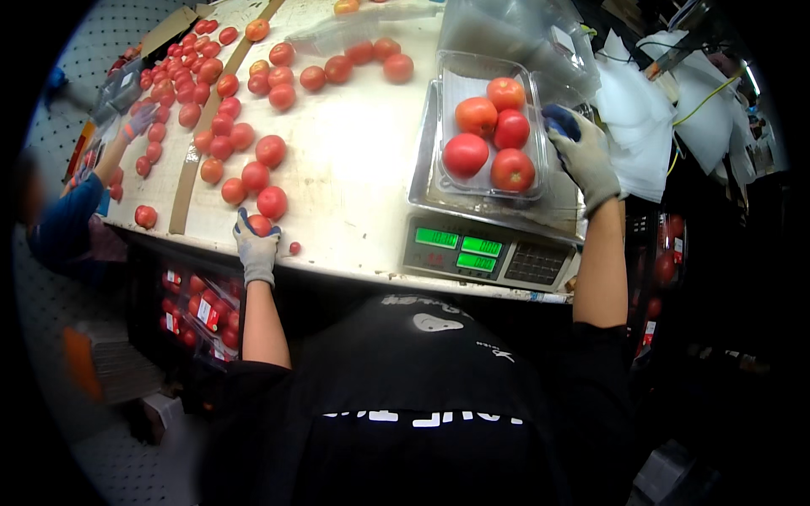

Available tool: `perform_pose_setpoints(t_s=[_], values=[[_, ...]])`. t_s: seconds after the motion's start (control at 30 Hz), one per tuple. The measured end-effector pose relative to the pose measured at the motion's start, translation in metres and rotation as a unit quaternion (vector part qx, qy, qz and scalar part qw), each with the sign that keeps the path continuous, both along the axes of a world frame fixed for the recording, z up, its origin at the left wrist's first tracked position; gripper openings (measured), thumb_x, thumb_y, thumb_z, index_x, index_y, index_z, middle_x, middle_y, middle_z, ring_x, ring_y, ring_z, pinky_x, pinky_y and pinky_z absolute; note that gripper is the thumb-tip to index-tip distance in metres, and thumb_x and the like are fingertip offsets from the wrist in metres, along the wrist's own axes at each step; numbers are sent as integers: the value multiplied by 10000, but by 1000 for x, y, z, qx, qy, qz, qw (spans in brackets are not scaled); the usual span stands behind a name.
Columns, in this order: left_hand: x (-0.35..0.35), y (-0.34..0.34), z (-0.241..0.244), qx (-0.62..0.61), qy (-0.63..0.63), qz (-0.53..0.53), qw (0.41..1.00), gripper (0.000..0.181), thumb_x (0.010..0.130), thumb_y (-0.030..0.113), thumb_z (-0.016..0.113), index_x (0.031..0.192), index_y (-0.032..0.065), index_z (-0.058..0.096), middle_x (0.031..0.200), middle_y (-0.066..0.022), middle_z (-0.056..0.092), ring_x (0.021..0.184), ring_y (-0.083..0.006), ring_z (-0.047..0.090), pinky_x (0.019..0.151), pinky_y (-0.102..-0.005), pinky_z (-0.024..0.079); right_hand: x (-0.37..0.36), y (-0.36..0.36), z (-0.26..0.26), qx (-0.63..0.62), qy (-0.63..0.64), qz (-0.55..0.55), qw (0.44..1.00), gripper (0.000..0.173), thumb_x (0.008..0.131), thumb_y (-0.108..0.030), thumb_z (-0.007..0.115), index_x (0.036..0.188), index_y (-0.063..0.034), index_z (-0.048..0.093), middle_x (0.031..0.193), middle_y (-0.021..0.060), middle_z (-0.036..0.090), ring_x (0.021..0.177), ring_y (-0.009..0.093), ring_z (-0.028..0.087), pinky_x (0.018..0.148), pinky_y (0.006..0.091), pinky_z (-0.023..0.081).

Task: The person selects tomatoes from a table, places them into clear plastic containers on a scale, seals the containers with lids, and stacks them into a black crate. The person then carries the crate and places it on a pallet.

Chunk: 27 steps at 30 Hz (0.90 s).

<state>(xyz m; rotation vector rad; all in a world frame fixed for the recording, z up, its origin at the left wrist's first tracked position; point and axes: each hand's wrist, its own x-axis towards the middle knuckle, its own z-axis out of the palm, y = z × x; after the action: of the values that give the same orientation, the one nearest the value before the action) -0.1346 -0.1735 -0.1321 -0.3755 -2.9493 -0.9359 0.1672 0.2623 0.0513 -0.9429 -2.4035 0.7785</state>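
Note:
My left hand (256, 248), in a grey glove with dark blue fingertips, has its fingers around a tomato (259, 225) near the table's front edge. On the steel pan of a digital scale (417, 190) rests a clear plastic punnet (446, 114) with a white liner. Several red tomatoes (465, 155) lie inside it. My right hand (582, 148), gloved alike, is at the punnet's right side with fingers bent. Whether it grips the rim I cannot tell. Green displays (436, 238) are lit on the scale's front.
Loose tomatoes (255, 177) spread over the white table (354, 209), left of the scale. Clear plastic containers (506, 31) stand behind it; white foam sheets (633, 120) lie right. A co-worker's gloved hand (139, 120) touches tomatoes at far left. Packed tomatoes (205, 310) sit below the table.

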Motion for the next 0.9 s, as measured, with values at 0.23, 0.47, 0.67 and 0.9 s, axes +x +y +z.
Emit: perform_pose_setpoints(t_s=[0.23,0.47,0.67,0.9], values=[[-9,3,0,15,-30,13,999,878,597,105,796,1346,25,347,1268,-182,451,1129,-300,496,946,-344,433,88,-54,-26,-220,140,-85,962,325,803,17,561,1127,45,582,1017,85,641,937,111,590,846,229,452],[-5,0,-14,10,-77,-6,997,886,632,241,779,1361,6,334,1315,-209,431,1206,-337,444,1011,-361,371,113,-87,-64,-267,340,-79,898,320,850,2,538,1158,91,534,1144,164,588,1050,225,576,945,338,443],[12,46,50,-33,-146,-39,988,795,687,372,733,1322,33,395,1303,-206,432,1179,-359,453,976,-390,390,112,-100,-73,-266,322,-79,905,326,880,-33,520,1186,82,515,1171,172,574,1076,242,566,957,369,430],[-73,71,50,-202,62,-10,977,677,706,332,682,1279,65,439,1297,-195,439,1183,-346,458,974,-410,391,111,-103,-65,-263,317,-87,907,376,865,-88,556,1199,77,504,1206,177,559,1090,239,555,965,358,414]])
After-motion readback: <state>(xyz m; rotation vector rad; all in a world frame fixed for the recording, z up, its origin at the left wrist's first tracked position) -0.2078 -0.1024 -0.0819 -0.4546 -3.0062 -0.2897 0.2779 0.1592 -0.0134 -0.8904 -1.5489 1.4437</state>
